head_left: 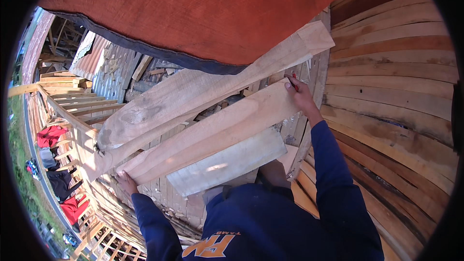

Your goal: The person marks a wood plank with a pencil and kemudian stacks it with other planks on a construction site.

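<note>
A pale wooden plank [217,130] slants across in front of me, its right end higher in the view. My left hand [126,182] grips its lower left end, thumb on the top face, with the other fingers partly hidden. At the opposite end, my right hand [302,97] pinches a slim red and dark pencil [294,81] against the plank's end. Just beyond lies a longer, wider board [159,106] with a knot and dark stains. Closer to my body is a short, whitish board [227,162].
A reddish-brown cloth [193,14] hangs across the top. Curved plank walling [391,87] rises on the right. Wooden ribs [92,106] and draped clothes [60,183] line the left side. Wood scraps [212,108] lie between and below the boards.
</note>
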`<move>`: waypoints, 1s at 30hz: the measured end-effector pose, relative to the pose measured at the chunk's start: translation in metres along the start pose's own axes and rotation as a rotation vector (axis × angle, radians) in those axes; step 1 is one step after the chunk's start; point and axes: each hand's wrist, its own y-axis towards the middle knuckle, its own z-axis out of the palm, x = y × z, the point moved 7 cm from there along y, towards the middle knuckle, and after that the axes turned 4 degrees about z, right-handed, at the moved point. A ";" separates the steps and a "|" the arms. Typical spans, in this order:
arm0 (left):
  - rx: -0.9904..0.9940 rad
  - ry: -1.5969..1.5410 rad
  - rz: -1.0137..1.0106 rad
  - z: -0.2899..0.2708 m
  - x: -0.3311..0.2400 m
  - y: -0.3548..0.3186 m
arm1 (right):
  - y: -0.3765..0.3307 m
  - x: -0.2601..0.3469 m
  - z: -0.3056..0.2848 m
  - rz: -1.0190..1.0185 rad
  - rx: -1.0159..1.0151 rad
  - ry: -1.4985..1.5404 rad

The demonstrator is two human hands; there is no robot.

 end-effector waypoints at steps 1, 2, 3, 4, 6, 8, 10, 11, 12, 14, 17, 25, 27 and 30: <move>-0.119 0.084 0.076 -0.007 -0.006 -0.004 | -0.001 0.002 0.001 0.004 0.003 -0.012; -0.125 0.061 0.168 -0.013 -0.049 -0.009 | -0.002 0.000 -0.002 0.002 -0.016 -0.012; -0.157 0.052 0.261 -0.027 -0.103 -0.027 | -0.002 -0.002 -0.004 -0.003 -0.026 -0.009; -0.193 0.049 0.349 -0.041 -0.157 -0.051 | -0.002 -0.003 -0.005 -0.008 -0.027 -0.003; -0.027 -0.059 0.551 -0.041 -0.248 -0.108 | -0.002 0.001 -0.005 -0.050 -0.035 -0.067; 0.143 -0.053 0.852 -0.026 -0.327 -0.186 | -0.003 0.004 -0.002 -0.115 -0.069 -0.119; 0.330 -0.066 1.074 -0.016 -0.385 -0.259 | -0.004 0.006 -0.001 -0.201 -0.125 -0.152; 0.332 -0.064 1.100 -0.012 -0.400 -0.280 | -0.004 0.005 0.000 -0.178 -0.138 -0.178; 0.382 -0.127 1.064 -0.007 -0.411 -0.291 | -0.004 0.003 0.001 -0.158 -0.146 -0.205; 0.414 -0.180 1.024 0.000 -0.422 -0.302 | -0.004 -0.001 0.000 -0.212 -0.176 -0.202; 0.403 -0.155 1.035 0.000 -0.420 -0.302 | -0.013 0.009 0.006 -0.289 -0.195 -0.206; 0.314 -0.190 1.047 -0.008 -0.415 -0.301 | -0.012 0.010 -0.001 -0.236 -0.249 -0.331; 0.295 -0.192 1.059 -0.011 -0.416 -0.300 | -0.017 0.018 -0.007 -0.279 -0.321 -0.430; 0.278 -0.224 1.066 -0.012 -0.416 -0.300 | -0.029 0.024 -0.011 -0.488 -0.427 -0.630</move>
